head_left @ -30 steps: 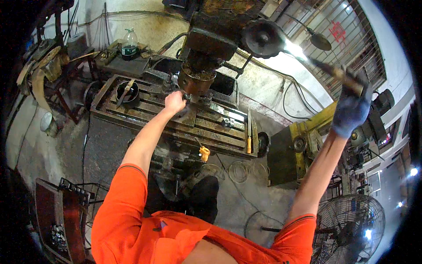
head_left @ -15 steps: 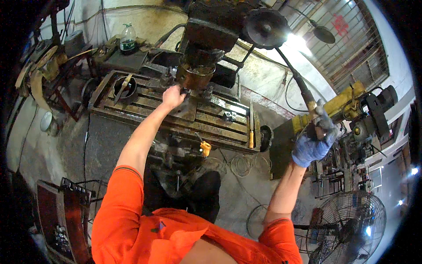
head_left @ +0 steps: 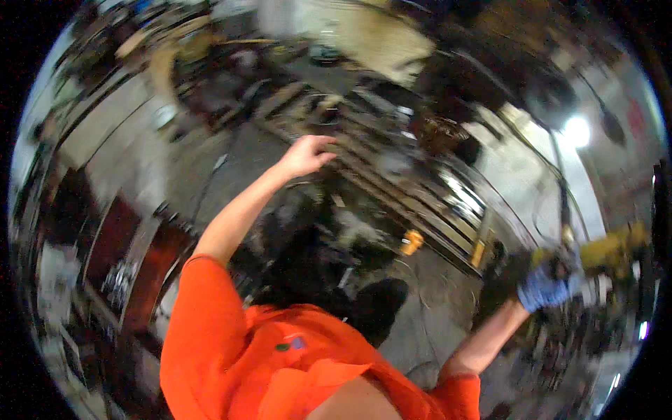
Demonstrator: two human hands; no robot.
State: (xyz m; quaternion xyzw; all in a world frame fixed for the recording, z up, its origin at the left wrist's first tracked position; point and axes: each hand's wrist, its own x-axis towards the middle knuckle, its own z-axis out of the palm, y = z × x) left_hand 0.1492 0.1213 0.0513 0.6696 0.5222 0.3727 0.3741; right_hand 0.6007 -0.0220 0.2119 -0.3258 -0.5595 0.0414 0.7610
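Observation:
My bare left hand (head_left: 309,155) is in the air near the front left edge of the slotted machine table (head_left: 392,199). Its fingers are loosely curled and apart, with nothing seen between them. Out to the right, my right hand (head_left: 549,283) wears a blue-grey glove. It is closed round the lower end of a long dark lever (head_left: 564,203), which slants up toward the machine head. The dark round spindle part (head_left: 444,136) stands over the table. A container (head_left: 325,110) sits at the table's far left. Motion blurs much of the picture.
A yellow object (head_left: 411,242) is at the table's front edge, with a yellow-handled tool (head_left: 478,253) at its right end. A bright lamp (head_left: 576,131) shines upper right. Yellow machinery (head_left: 616,245) stands beyond my right hand, and a reddish-brown cabinet (head_left: 157,287) at left.
The view has swung left, so the machine shows tilted and further right. My left hand has come away from below the spindle and loosened its fingers. The right hand stays on the lever.

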